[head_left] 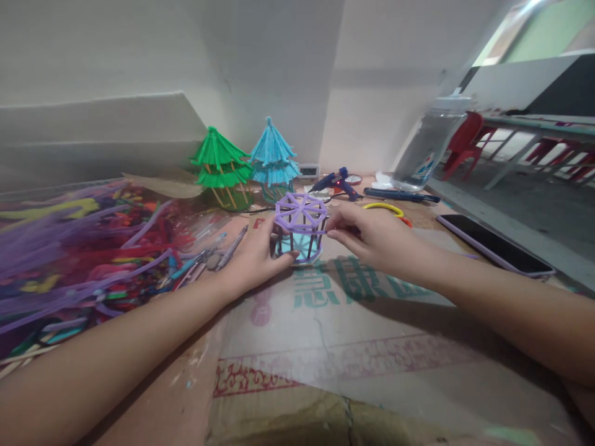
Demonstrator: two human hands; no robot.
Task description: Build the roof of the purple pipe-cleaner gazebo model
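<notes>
A small purple pavilion frame (301, 214) stands upright on the cardboard sheet. Its spoked purple top rests on dark posts above a light blue base (302, 246). My left hand (260, 253) wraps round its left side, with the thumb along the front of the base. At the upper right rim, the thumb and forefinger of my right hand (356, 230) pinch together at a purple strip. How much of that strip lies between the fingertips is hard to see. Behind stand a green tiered pavilion (222, 167) and a blue one (274, 152).
Purple strips and colourful craft scraps (93, 260) heap up on the left, beside pens (232, 246). A blue glue gun (338, 183), a utility knife (400, 195) and yellow-handled scissors (383, 207) lie behind. On the right are a phone (495, 243) and a clear plastic container (430, 145).
</notes>
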